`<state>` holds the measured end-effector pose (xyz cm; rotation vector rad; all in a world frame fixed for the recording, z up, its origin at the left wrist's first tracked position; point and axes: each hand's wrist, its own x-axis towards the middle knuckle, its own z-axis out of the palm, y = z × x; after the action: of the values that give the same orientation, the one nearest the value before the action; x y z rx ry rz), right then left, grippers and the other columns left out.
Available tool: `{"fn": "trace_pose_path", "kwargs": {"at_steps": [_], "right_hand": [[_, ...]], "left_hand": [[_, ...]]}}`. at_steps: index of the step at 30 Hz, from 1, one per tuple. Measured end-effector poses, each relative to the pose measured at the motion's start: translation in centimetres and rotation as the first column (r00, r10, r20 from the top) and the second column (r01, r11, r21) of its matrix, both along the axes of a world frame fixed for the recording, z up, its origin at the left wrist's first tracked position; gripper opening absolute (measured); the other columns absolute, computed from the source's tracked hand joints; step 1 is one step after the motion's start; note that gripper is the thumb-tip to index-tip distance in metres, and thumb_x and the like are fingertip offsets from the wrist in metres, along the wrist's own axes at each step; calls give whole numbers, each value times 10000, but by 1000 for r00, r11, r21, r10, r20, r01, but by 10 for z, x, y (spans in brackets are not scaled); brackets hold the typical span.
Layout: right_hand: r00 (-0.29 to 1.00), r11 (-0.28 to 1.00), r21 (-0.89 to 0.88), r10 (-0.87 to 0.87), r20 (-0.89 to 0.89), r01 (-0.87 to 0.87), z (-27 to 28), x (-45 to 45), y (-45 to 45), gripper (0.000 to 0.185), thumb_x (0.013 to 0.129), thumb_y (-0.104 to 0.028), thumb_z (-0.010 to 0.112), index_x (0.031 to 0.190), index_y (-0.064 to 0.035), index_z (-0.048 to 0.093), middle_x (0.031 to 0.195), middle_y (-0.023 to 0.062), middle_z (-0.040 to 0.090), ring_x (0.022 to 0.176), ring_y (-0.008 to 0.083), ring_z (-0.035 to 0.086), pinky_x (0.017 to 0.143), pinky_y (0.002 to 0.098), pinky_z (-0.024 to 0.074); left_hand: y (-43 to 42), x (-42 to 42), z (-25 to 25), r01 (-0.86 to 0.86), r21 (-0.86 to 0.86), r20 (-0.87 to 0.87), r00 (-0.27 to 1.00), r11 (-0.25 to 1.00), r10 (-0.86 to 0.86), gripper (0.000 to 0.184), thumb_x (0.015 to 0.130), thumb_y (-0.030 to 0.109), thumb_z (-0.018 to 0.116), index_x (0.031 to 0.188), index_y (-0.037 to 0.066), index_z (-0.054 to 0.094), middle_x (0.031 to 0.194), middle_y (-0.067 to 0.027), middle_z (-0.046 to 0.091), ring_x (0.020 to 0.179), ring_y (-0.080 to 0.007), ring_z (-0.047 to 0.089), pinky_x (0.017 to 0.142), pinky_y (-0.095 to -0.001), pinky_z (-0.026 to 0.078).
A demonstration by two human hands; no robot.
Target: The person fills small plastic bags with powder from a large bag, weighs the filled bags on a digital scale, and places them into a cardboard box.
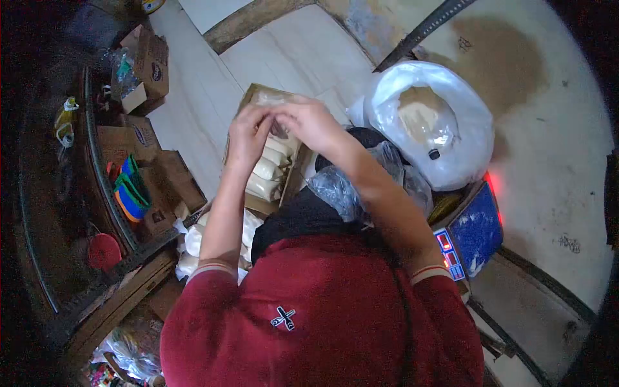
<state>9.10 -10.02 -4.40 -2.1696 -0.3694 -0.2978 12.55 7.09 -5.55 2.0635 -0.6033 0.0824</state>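
Over an open cardboard box (pixel 256 205), my left hand (pixel 249 137) and my right hand (pixel 311 124) meet at the fingertips. The fingers of both are pinched closed. A thin, see-through edge, perhaps plastic, shows between them, but I cannot make out what it is. Plump white filled bags (pixel 265 169) lie in a row inside the box, beneath my hands. Crumpled clear plastic bags (pixel 338 191) rest on my dark-clothed lap, under my right forearm.
On the right stands a big white plastic sack (pixel 474 122), rolled open, with pale contents and a clear container with a black cap (pixel 434 154). A scale (pixel 446 253) shows red digits. More white bags (pixel 191 242) sit at left, near cardboard boxes (pixel 155 64) and a shelf rail (pixel 106 174).
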Motion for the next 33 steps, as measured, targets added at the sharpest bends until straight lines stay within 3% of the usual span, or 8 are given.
{"fn": "trace_pose_path", "kwargs": {"at_steps": [9, 12, 17, 23, 25, 29, 32, 33], "right_hand": [[860, 941, 61, -276, -429, 332, 30, -110, -120, 352, 805, -32, 603, 1151, -9, 546, 1019, 108, 596, 936, 178, 578, 838, 289, 444], [805, 895, 44, -376, -460, 443, 26, -144, -140, 317, 807, -16, 596, 1122, 0, 562, 1016, 101, 597, 956, 172, 571, 856, 278, 431], [697, 827, -18, -484, -528, 561, 17, -174, -155, 311, 805, -7, 595, 1115, -3, 569, 993, 92, 598, 950, 173, 571, 847, 275, 432], [679, 812, -155, -561, -474, 563, 25, -178, -170, 308, 815, -11, 587, 1122, -19, 569, 986, 90, 601, 933, 163, 572, 838, 280, 436], [608, 756, -154, -613, -504, 636, 38, -172, -172, 331, 814, -36, 597, 1143, -25, 564, 993, 89, 604, 916, 165, 574, 829, 282, 439], [505, 603, -168, -764, -401, 780, 44, -197, -208, 400, 812, -65, 608, 1202, -27, 528, 1025, 98, 610, 932, 173, 575, 834, 282, 440], [474, 456, 137, -806, -355, 879, 53, -213, -220, 475, 818, -102, 618, 1266, -36, 473, 1044, 108, 613, 954, 184, 573, 852, 277, 432], [494, 516, -134, -853, -167, 846, 53, -217, -221, 476, 818, -100, 619, 1267, -40, 474, 1051, 113, 611, 962, 187, 571, 859, 280, 430]], "left_hand": [[22, 33, -205, -355, -55, -630, 737, 933, 243, 175, 805, 145, 600, 948, 61, 657, 781, -132, 639, 718, -283, 619, 678, -342, 487], [43, 57, -288, -320, 206, -473, 795, 925, 381, 185, 794, 165, 599, 937, 68, 663, 802, -140, 648, 753, -291, 627, 692, -365, 488], [26, 77, -291, -345, 548, -350, 733, 762, 584, 212, 774, 205, 584, 922, 82, 673, 883, -141, 658, 819, -303, 633, 736, -395, 486], [41, 106, -356, -303, 480, -484, 691, 823, 537, 236, 773, 188, 587, 958, 69, 672, 909, -154, 661, 839, -264, 634, 765, -360, 483], [34, 114, -353, -363, 264, -730, 531, 894, 431, 299, 778, 153, 607, 1047, 26, 635, 933, -122, 655, 806, -217, 614, 742, -325, 477], [24, 116, -323, -284, 161, -830, 479, 945, 285, 514, 774, 144, 628, 1245, 9, 472, 998, -98, 612, 707, -164, 552, 636, -290, 447], [30, 102, -291, -249, 196, -849, 440, 948, 291, 584, 777, 152, 629, 1301, 20, 406, 1040, -104, 591, 708, -146, 533, 594, -271, 422], [30, 96, -280, -255, 211, -843, 441, 944, 308, 587, 782, 152, 627, 1306, 22, 396, 1048, -103, 585, 722, -136, 525, 583, -261, 412]]}}
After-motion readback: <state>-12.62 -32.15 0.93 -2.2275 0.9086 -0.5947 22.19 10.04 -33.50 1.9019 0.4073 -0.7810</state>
